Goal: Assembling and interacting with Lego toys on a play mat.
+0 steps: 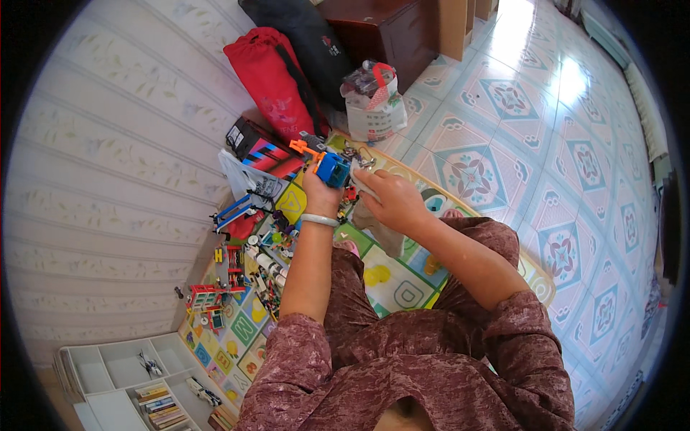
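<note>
My left hand (320, 194), with a pale bangle (320, 219) at its wrist, is closed around a toy vehicle (332, 169) built of blue and orange bricks. Its orange arm sticks up to the left, and a blue-green part faces right. My right hand (394, 200) grips a greyish cloth (381, 228), which hangs down below the fingers. A fold of the cloth lies against the toy's right side. Whether the right fingertips touch the toy themselves is hidden by the cloth.
Several brick-built toys lie left on a colourful play mat (392, 287), among them a red-and-white building (205, 297). Beyond stand a red bag (277, 82), a black bag (305, 47), a filled plastic bag (375, 111) and a brown cabinet (406, 36). A white shelf (108, 373) stands lower left.
</note>
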